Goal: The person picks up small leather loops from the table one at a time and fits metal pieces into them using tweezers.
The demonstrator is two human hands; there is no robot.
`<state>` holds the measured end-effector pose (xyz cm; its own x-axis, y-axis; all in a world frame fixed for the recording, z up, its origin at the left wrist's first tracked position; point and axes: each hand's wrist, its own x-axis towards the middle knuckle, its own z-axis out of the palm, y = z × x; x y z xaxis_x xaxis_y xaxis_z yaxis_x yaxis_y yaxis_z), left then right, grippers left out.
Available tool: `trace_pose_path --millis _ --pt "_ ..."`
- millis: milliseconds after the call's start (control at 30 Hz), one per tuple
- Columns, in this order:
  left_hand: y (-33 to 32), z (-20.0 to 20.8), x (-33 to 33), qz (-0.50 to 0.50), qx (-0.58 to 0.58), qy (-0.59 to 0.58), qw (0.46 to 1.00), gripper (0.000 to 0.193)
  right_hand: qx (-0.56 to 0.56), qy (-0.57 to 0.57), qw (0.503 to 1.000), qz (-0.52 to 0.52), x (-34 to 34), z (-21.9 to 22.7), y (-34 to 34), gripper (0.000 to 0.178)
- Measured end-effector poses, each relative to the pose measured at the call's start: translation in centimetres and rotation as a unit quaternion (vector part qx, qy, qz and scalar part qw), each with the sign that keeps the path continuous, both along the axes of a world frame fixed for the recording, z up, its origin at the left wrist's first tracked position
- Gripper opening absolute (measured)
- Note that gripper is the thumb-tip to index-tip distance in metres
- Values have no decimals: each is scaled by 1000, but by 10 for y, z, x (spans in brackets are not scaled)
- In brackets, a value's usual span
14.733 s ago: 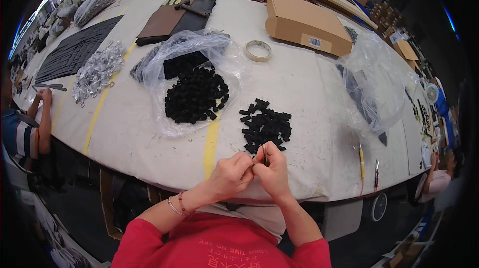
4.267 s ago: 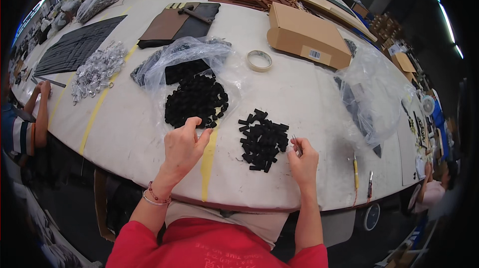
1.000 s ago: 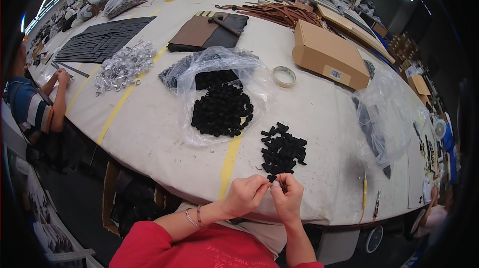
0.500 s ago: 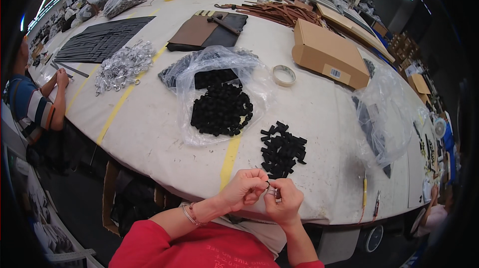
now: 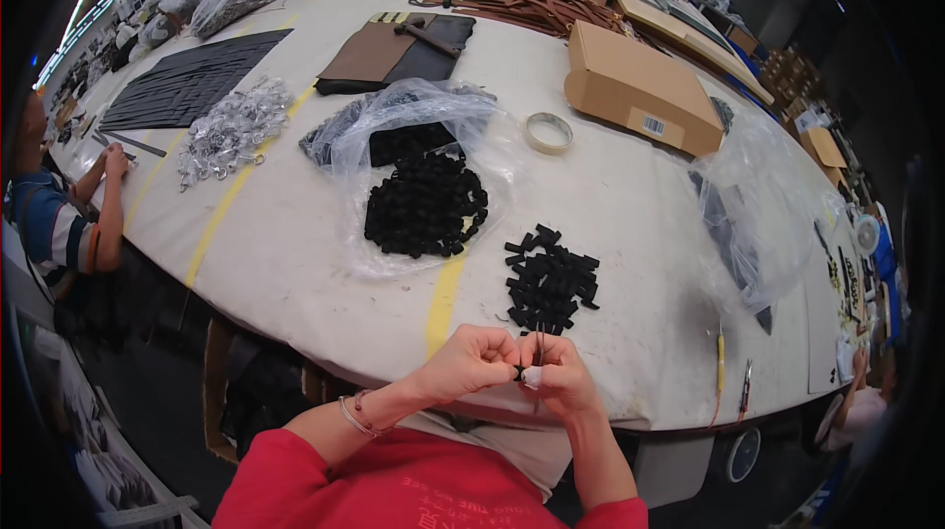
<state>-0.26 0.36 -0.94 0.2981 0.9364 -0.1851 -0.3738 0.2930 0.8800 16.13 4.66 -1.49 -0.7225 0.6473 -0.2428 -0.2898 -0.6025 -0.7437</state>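
Observation:
At the table's near edge my left hand (image 5: 474, 362) is closed in a pinch on a small black piece (image 5: 519, 373). My right hand (image 5: 565, 379) meets it there, its fingers shut round a thin two-pronged metal tool (image 5: 539, 340), tweezers or thread snips. The prongs point away from me, slightly apart. Something white (image 5: 532, 376) covers my right thumb tip. Just beyond my hands lies a loose pile of short black fabric pieces (image 5: 553, 281). Farther left, a clear plastic bag (image 5: 345, 194) spills a heap of black looped pieces (image 5: 428, 204).
A tape roll (image 5: 548, 133) and cardboard box (image 5: 645, 86) lie farther back. Bagged metal hardware (image 5: 236, 130) and black strips (image 5: 197, 81) are left, near a person (image 5: 64, 214). A yellow-handled tool (image 5: 720, 372) and snips (image 5: 745, 391) lie right, by another plastic bag (image 5: 758, 214).
My hands have drawn slightly toward me. The metal tool's prongs now stand up out of my right hand, and its thumb tip shows white. The whole view has shifted a little.

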Motion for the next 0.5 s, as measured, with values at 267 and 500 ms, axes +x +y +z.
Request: trace_pose_path --millis 267,500 --pt "-3 -9 15 207 442 430 760 5 281 -220 923 -147 -15 8 -11 8" --pt "9 1 -4 141 146 132 970 5 229 -196 953 -29 -5 25 -8 16"
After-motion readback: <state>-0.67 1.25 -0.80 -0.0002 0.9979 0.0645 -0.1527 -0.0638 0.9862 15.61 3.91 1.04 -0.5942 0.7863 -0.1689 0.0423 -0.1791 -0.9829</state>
